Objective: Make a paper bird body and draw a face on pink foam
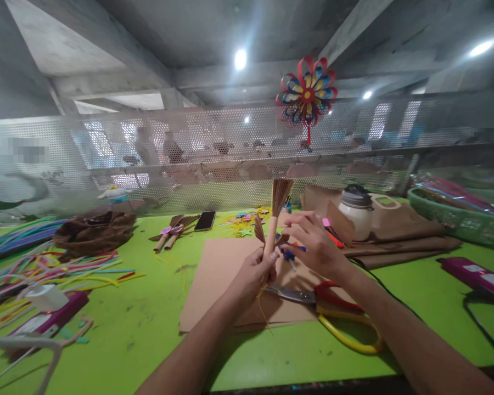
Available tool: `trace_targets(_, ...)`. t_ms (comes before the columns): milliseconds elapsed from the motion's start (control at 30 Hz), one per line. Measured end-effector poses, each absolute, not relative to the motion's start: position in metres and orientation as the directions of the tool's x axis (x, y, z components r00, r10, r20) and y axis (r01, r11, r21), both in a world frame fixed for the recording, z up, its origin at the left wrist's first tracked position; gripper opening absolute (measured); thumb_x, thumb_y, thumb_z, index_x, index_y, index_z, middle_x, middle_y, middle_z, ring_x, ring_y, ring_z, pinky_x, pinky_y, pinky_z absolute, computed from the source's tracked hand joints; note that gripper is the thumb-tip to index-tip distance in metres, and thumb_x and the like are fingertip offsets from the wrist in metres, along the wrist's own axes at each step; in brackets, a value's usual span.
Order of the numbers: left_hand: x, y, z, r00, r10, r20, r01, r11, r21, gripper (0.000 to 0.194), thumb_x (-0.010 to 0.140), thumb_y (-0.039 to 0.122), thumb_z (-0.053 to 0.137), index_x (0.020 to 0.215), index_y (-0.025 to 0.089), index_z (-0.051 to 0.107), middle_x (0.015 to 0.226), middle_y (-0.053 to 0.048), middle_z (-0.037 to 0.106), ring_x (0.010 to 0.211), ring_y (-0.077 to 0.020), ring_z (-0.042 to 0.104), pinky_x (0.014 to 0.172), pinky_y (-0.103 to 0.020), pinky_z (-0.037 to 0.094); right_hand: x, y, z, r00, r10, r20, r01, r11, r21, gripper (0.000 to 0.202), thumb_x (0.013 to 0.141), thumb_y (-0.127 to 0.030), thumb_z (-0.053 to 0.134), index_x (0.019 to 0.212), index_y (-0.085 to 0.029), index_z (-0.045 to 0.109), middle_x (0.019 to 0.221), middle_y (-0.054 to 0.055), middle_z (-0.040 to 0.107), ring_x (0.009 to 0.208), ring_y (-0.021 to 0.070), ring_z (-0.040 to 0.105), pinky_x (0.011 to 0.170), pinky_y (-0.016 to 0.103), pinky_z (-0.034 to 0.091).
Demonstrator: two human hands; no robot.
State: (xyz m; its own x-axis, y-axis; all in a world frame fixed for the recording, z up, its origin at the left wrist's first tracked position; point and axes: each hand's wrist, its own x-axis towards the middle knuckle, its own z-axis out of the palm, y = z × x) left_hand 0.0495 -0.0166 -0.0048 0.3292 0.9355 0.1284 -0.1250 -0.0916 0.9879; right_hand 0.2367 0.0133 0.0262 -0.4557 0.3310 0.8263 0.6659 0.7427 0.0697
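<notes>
Upright in my left hand (258, 270) is a brown paper tube (271, 230), its lower part gripped between thumb and fingers. A pleated paper fan (281, 193) spreads from its top, and smaller pleated pieces stick out at its sides. Thin yellow string hangs below that hand. My right hand (310, 241) hovers just right of the tube with its fingers apart and bent; whether a fingertip touches the paper I cannot tell. Beneath both hands lie brown paper sheets (214, 274). Large scissors (348, 333) with red and yellow handles rest partly on them. A blue object (293, 251) shows behind my right hand.
Similar paper pieces (170, 233) lie at the back beside a phone (205, 220). Coloured pipe cleaners (86, 269) and a brown bag (94, 230) cover the left. A jar (356, 211), folded brown paper (411, 225), a green basket (456, 219) and a purple power strip (477, 280) stand right.
</notes>
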Motion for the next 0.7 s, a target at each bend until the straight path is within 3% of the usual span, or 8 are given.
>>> trace_targets(167, 0.048, -0.015, -0.006, 0.319, 0.94, 0.12, -0.125, -0.083, 0.989, 0.043, 0.075, 0.055, 0.067, 0.082, 0.016, 0.051, 0.056, 0.005, 0.046, 0.05, -0.0081, 0.04, 0.05, -0.023, 0.029, 0.235, 0.017, 0.026, -0.499, 0.31, 0.809, 0.62, 0.78, 0.083, 0.005, 0.087, -0.024, 0.062, 0.088, -0.02, 0.065, 0.093, 0.008, 0.067, 0.095, 0.0255, 0.054, 0.087, 0.045, 0.039)
trace_targets(467, 0.05, -0.02, -0.003, 0.303, 0.946, 0.113, -0.148, -0.07, 0.987, 0.043, 0.076, 0.055, 0.065, 0.087, 0.015, 0.053, 0.056, 0.006, 0.044, 0.051, -0.0087, 0.04, 0.051, -0.023, 0.03, 0.229, 0.019, 0.016, -0.501, 0.294, 0.814, 0.565, 0.824, 0.05, 0.016, 0.092, -0.022, 0.053, 0.079, -0.018, 0.063, 0.078, 0.008, 0.06, 0.08, 0.0221, 0.051, 0.072, 0.037, 0.043)
trace_targets(700, 0.051, -0.02, -0.001, 0.304, 0.946, 0.108, -0.192, -0.05, 0.98, 0.047, 0.075, 0.061, 0.063, 0.086, 0.016, 0.053, 0.056, 0.006, 0.043, 0.05, -0.009, 0.039, 0.049, -0.022, 0.029, 0.225, 0.014, 0.016, -0.489, 0.309, 0.815, 0.516, 0.857, -0.016, 0.019, 0.094, -0.018, 0.048, 0.082, -0.018, 0.064, 0.08, 0.007, 0.058, 0.077, 0.0199, 0.053, 0.067, 0.032, 0.047)
